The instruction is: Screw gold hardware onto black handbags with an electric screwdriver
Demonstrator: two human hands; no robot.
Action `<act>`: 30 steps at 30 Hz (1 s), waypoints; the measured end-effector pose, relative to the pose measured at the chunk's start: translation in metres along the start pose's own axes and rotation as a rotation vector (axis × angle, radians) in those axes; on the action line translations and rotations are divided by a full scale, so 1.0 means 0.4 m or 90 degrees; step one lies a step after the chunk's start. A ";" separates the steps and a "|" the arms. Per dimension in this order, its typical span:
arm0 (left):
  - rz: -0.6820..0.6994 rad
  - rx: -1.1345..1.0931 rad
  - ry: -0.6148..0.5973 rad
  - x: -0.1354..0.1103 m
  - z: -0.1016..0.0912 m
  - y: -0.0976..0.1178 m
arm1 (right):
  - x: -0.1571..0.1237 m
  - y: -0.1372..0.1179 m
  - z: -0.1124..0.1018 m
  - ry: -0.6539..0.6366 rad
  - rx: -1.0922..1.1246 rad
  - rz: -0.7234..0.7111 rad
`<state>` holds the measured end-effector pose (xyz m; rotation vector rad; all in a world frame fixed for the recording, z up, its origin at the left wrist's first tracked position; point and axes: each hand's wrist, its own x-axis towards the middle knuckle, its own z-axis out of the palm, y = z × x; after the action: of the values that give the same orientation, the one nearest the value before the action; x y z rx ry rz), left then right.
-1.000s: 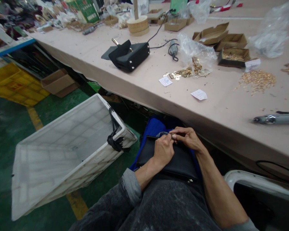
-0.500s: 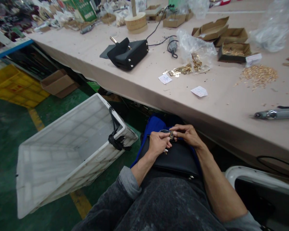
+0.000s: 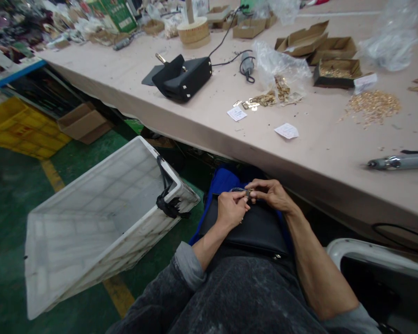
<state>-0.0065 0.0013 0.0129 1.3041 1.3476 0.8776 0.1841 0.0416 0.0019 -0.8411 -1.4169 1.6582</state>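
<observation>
A black bag (image 3: 257,229) lies on my lap, below the table's edge. My left hand (image 3: 231,208) rests on its upper edge with the fingers pinched. My right hand (image 3: 271,195) meets it from the right, fingers also pinched. Between the two sets of fingertips sits a small gold metal fitting (image 3: 249,191) at the bag's top edge. Blue cloth (image 3: 223,181) shows behind the bag.
A long beige table (image 3: 202,116) carries a second black bag (image 3: 181,79), heaps of gold hardware (image 3: 372,106), cardboard boxes (image 3: 336,69), paper slips (image 3: 286,131) and a grey power tool (image 3: 400,161). A tilted white crate (image 3: 101,218) stands on the green floor at my left.
Both hands stay pinched together at the bag's top edge; the fingers shifted slightly around the fitting. The view has drifted a little downward.
</observation>
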 end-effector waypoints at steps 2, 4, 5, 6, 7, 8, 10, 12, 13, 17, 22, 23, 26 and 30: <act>0.070 0.080 0.010 -0.011 0.004 0.013 | 0.000 0.001 -0.001 0.007 0.004 -0.003; 0.122 0.150 0.019 -0.017 0.008 0.023 | 0.000 0.000 -0.001 0.009 0.009 -0.004; 0.137 0.174 0.023 -0.019 0.010 0.026 | -0.001 -0.001 -0.001 0.009 0.010 -0.006; 0.146 0.190 0.025 -0.019 0.011 0.028 | -0.001 -0.003 0.000 0.008 0.011 -0.008; 0.151 0.202 0.027 -0.019 0.013 0.028 | -0.002 -0.004 0.000 0.007 0.011 -0.009; 0.155 0.212 0.029 -0.018 0.014 0.027 | -0.002 -0.005 0.000 0.006 0.010 -0.010; 0.161 0.231 0.036 -0.016 0.017 0.025 | -0.003 -0.007 0.000 0.007 0.007 -0.010; 0.168 0.254 0.046 -0.014 0.019 0.024 | -0.004 -0.007 0.000 0.011 0.004 -0.010; 0.174 0.266 0.050 -0.014 0.020 0.024 | -0.005 -0.007 -0.001 0.011 0.002 -0.011; 0.195 0.295 0.052 -0.014 0.023 0.026 | -0.006 -0.010 0.000 0.006 0.007 -0.017; 0.204 0.308 0.054 -0.014 0.024 0.030 | -0.006 -0.022 0.000 -0.012 0.009 -0.005; 0.208 0.314 0.055 -0.014 0.024 0.031 | -0.006 -0.023 -0.001 -0.016 0.006 -0.004; 0.222 0.330 0.057 -0.013 0.023 0.031 | -0.006 -0.021 -0.001 -0.012 -0.011 -0.007; 0.240 0.347 0.057 -0.013 0.024 0.030 | -0.008 -0.015 0.001 0.020 -0.029 -0.011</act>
<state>0.0049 -0.0033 0.0235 2.0083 1.4972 0.8546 0.1862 0.0388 0.0078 -0.8748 -1.4417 1.5989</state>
